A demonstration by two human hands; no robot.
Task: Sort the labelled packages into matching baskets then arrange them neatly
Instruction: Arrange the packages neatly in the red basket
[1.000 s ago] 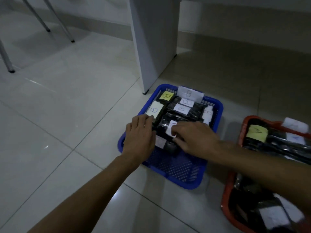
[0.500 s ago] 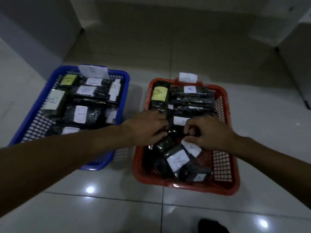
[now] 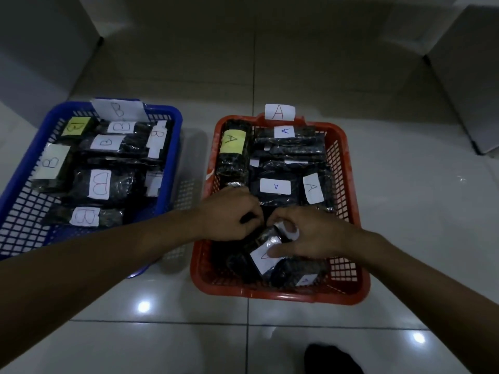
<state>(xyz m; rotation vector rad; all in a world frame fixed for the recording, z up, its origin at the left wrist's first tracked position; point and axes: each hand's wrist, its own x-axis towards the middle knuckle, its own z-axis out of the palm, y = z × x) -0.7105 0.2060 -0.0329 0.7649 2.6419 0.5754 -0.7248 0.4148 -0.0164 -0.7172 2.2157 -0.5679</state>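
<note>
At the bottom edge a dark shape (image 3: 333,359) sits on the glossy tiled floor (image 3: 172,344) (too dim to identify). Just beyond it, both forearms reach into the near half of the red basket (image 3: 361,282), which stands on the floor to the right of the blue basket (image 3: 172,163); the 2 baskets are close together but do not touch.

The right hand (image 3: 310,233) rests over the black packages in the basket's near part, its thumb pressed on the white label of a tilted package (image 3: 266,252) and its fingers curled around a small white-labelled piece above it. The left hand (image 3: 229,214) is curled with its fingertips pinching a dark package edge near the middle of the red basket, right beside the right hand. Another small package (image 3: 305,278) lies at the near right corner.

Farther in, black packages with white "A" labels (image 3: 275,186) fill the far half, and a rolled package with a yellow "A" label (image 3: 232,141) lies along the left wall. A white "A" tag (image 3: 279,112) stands on the far rim.

The blue basket holds black packages labelled "B" (image 3: 99,184), 1 with a yellow label (image 3: 75,126) in the far left corner, and a white "B" tag (image 3: 117,109) on its far rim. Pale cabinets (image 3: 464,76) stand behind.
</note>
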